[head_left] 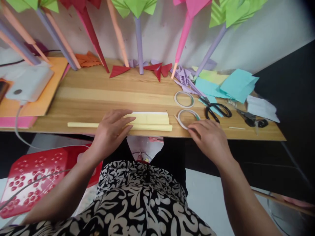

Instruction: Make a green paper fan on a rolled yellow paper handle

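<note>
A pale yellow sheet of paper (150,118), partly rolled into a long tube, lies along the front edge of the wooden table (103,91). My left hand (112,129) rests flat on it with fingers stretched out, pressing the roll. My right hand (209,137) is to the right, fingers curled at the near edge of a roll of tape (188,114); what its fingertips pinch is hidden. A second tape roll (184,99) lies just behind the first.
Black scissors (218,109) and another tool (252,119) lie to the right near blue paper squares (237,85). Paper flowers on rolled stems lean against the wall. Red folded pieces (157,68), orange sheets (41,95) and a white device (28,83) sit behind and left. A red stool (36,177) stands below.
</note>
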A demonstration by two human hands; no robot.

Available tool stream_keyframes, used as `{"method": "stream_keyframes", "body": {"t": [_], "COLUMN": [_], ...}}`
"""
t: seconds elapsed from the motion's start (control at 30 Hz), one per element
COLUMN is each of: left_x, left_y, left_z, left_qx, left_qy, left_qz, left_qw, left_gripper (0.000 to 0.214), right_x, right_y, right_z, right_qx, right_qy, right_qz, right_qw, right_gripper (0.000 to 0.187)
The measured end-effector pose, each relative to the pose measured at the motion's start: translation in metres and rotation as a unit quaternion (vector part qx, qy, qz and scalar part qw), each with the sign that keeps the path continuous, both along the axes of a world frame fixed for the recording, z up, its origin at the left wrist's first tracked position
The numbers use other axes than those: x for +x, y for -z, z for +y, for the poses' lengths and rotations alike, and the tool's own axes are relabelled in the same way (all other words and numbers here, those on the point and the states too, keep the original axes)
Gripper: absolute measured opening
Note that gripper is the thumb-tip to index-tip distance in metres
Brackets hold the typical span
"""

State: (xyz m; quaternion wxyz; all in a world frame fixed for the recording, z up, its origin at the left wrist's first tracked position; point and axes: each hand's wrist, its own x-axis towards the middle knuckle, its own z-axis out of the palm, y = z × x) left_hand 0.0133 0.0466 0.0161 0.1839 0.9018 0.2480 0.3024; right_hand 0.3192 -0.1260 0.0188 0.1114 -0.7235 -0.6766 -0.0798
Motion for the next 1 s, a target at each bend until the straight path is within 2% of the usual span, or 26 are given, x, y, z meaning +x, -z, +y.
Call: {"method": "stream_keyframes", "body": {"t": [0.13, 0.23, 0.37, 0.5, 0.57, 0.63, 0.7, 0.73, 0.87, 1.0], "left_x": [-0.017, -0.021, -0.013, 0.0, 0.0, -0.004, -0.009, -0.01, -0.008, -0.001], "left_y": [0.007, 0.009, 0.017, 0.02, 0.015, 0.008, 0.003, 0.001, 0.002, 0.005], "left_z": [-0.001, -0.006, -0.018, -0.021, -0.013, 0.004, 0.025, 0.035, 0.065, 0.068], "left_qx": [0.024, 0.038, 0.045, 0.068, 0.057, 0.027, 0.012, -0.002, -0.059, -0.095], "left_qy": [-0.018, -0.028, 0.012, 0.047, 0.021, -0.039, -0.093, -0.101, -0.056, -0.035], "left_qz": [-0.011, -0.026, -0.044, -0.036, -0.05, -0.053, -0.012, 0.014, 0.117, 0.129], "left_qw": [0.999, 0.999, 0.998, 0.996, 0.997, 0.997, 0.996, 0.995, 0.99, 0.986], "left_gripper": [0.019, 0.018, 0.019, 0.019, 0.019, 0.022, 0.026, 0.028, 0.028, 0.018], "right_x": [-0.007, -0.028, -0.056, -0.075, -0.082, -0.087, -0.091, -0.093, -0.101, -0.109], "right_y": [-0.008, -0.006, 0.0, -0.002, -0.005, -0.009, -0.011, -0.012, -0.011, -0.005], "right_z": [0.024, 0.035, 0.047, 0.063, 0.073, 0.084, 0.097, 0.105, 0.139, 0.16], "right_qx": [0.039, 0.047, 0.04, 0.022, 0.008, -0.003, -0.013, -0.019, -0.076, -0.101], "right_qy": [-0.003, -0.066, -0.151, -0.182, -0.185, -0.185, -0.178, -0.173, -0.177, -0.196], "right_qz": [0.012, 0.063, 0.092, 0.09, 0.092, 0.098, 0.104, 0.107, 0.138, 0.158], "right_qw": [0.999, 0.995, 0.983, 0.979, 0.978, 0.978, 0.979, 0.979, 0.971, 0.963], "right_gripper": [0.027, 0.028, 0.026, 0.03, 0.033, 0.035, 0.036, 0.036, 0.033, 0.03]}}
